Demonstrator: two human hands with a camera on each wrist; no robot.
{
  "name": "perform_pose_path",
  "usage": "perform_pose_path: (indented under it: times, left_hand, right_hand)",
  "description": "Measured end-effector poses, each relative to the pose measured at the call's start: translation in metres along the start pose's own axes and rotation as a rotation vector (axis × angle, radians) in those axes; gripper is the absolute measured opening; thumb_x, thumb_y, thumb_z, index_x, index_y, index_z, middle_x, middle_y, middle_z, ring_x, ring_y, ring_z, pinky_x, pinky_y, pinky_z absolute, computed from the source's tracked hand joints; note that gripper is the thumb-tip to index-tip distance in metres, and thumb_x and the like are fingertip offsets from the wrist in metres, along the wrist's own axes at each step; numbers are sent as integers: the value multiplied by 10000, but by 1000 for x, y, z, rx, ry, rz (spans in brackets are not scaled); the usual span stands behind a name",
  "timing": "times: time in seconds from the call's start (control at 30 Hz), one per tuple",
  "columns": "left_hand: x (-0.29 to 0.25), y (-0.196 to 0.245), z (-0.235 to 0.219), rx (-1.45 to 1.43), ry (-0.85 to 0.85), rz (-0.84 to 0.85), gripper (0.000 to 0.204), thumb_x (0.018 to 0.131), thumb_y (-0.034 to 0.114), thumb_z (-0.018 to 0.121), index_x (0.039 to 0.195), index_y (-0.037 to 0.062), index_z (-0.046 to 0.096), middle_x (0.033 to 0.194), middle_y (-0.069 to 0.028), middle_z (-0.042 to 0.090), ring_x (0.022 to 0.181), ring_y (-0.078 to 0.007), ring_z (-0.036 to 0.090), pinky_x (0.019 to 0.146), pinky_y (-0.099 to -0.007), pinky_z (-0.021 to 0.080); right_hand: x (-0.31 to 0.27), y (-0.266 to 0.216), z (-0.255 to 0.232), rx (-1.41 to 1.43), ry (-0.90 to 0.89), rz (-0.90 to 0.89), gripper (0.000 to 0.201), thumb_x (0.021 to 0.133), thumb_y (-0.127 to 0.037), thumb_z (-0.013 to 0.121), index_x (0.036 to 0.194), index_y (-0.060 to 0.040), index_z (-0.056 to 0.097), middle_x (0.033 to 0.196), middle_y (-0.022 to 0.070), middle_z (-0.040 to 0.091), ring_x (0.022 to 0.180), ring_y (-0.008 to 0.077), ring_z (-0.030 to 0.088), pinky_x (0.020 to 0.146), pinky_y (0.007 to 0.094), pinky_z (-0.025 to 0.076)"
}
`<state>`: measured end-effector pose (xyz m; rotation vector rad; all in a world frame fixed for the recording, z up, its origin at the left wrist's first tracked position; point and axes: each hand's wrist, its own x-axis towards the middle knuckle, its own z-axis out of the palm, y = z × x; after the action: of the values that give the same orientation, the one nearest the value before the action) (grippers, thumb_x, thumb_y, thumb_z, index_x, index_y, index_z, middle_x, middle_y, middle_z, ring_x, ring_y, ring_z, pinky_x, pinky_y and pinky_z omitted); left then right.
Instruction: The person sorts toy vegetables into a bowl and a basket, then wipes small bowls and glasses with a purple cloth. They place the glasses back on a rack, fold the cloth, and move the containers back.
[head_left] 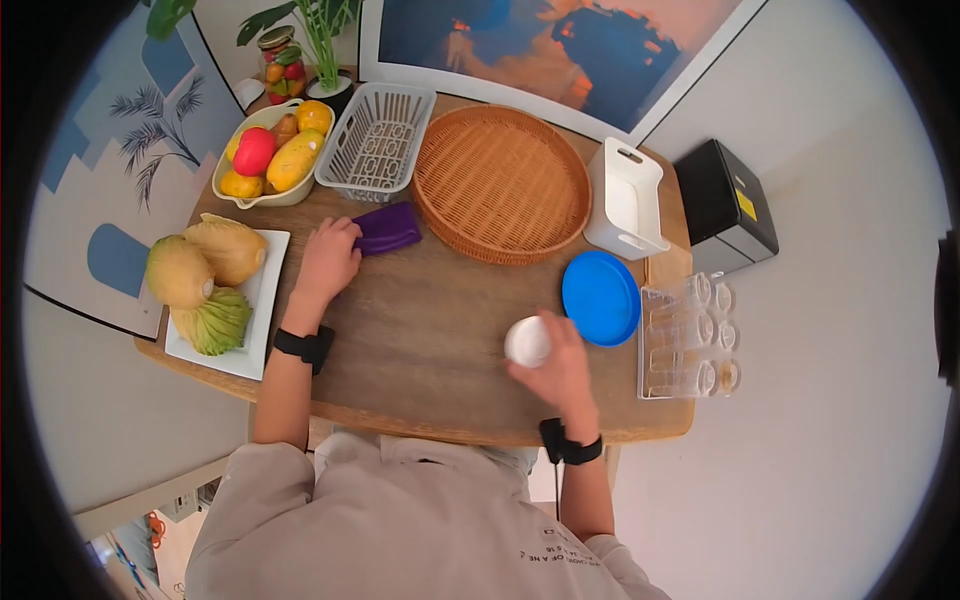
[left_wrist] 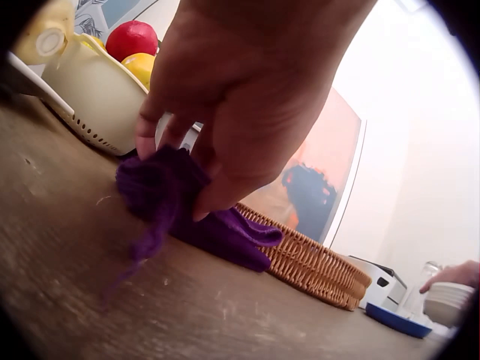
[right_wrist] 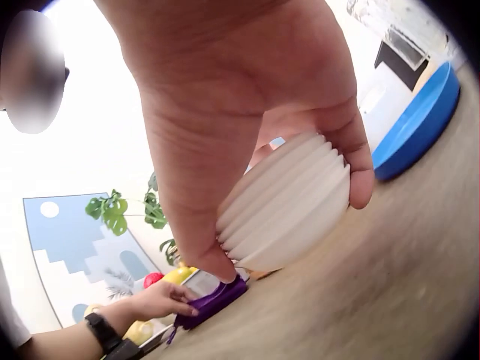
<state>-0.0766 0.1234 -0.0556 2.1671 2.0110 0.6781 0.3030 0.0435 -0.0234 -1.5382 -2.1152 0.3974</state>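
Note:
At the left of the table, my left hand (head_left: 331, 258) pinches one end of a folded purple cloth (head_left: 388, 229) between thumb and fingers. Loose purple strands trail from that end onto the wood in the left wrist view. My right hand (head_left: 560, 368) grips a small white ribbed bowl (head_left: 527, 342) near the front right. In the right wrist view, thumb and fingers curve around the sides of the ribbed bowl (right_wrist: 289, 206), which is tilted close over the tabletop. A blue round tray (head_left: 601, 298) lies just beyond the right hand.
Along the back stand a fruit bowl (head_left: 225, 186), a grey plastic basket (head_left: 373, 185), a round wicker tray (head_left: 500, 185) and a white bin (head_left: 630, 200). Several glasses (head_left: 690, 330) line the right edge. A white plate (head_left: 262, 300) of vegetables sits at the left.

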Motion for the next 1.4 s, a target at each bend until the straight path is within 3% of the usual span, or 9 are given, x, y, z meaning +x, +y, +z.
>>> perform_pose_path:
  times: [0.2,0.4,0.53,0.73,0.93,1.07,1.17,1.27,1.4]
  left_hand:
    - [-23,11,-20,-463,-82,-156,199,826,61,749,992,-16,671,908,-124,709,807,-242,680,767,-340,536]
    - [-68,19,-15,-1197,-125,-396,96,909,53,713,986,7,682,885,1,699,791,-59,626,711,-225,489]
    - [-87,23,-13,-1496,-216,-630,110,921,46,686,1022,24,648,911,-6,680,839,-90,646,758,-240,512]
    - [-95,39,-10,-1930,-393,-690,181,914,-21,604,1086,36,606,1008,-47,674,903,-151,673,838,-304,550]
    - [-99,58,-24,-1946,-564,-467,243,878,-47,605,1109,28,593,1088,-75,672,974,-170,667,885,-325,550]
    - [-93,86,-28,-1916,-854,-364,247,873,-29,621,1111,23,580,1089,-67,667,985,-135,647,875,-277,524]
    - [-89,106,-24,-1830,-955,-315,251,873,-11,633,1113,25,569,1051,-47,658,941,-101,627,842,-247,507]
    - [-84,106,-13,-1705,-910,-350,247,884,25,651,1114,36,565,1020,-27,641,877,-76,599,788,-241,496]
    - [-75,106,-7,-1247,-734,-281,249,907,126,681,1111,42,564,977,-18,616,800,-93,574,736,-255,483]
  right_hand:
    - [-4,-43,30,-12,-127,26,804,614,-241,877,1335,-61,572,1192,191,585,1105,398,586,903,475,535]
    - [20,-34,45,-74,-134,20,846,648,-293,860,1386,-60,520,1221,200,544,1114,400,570,848,486,565]
    - [48,-19,54,-139,-103,52,875,675,-326,856,1406,-31,477,1203,225,532,1107,400,569,835,483,565]
    - [75,-9,64,-96,-33,114,929,708,-390,858,1402,54,429,1237,251,524,1139,419,541,919,493,520]
    - [28,-29,29,86,250,-75,819,751,-245,842,1400,45,437,1370,263,496,1216,436,511,1054,475,420]
    - [-7,-73,14,534,-41,-154,687,746,-82,808,1378,-38,541,1426,189,517,1280,357,527,1056,430,446]
    - [-24,-57,30,744,-41,-79,489,818,-15,738,1293,-11,621,1322,164,613,1157,265,620,971,357,500]
    - [-49,-34,21,950,-31,267,270,926,8,634,1193,15,669,1139,77,701,1043,144,638,916,275,495]
    - [-94,-3,-6,936,253,410,181,987,-30,584,1130,38,672,989,25,702,896,81,616,821,237,500]
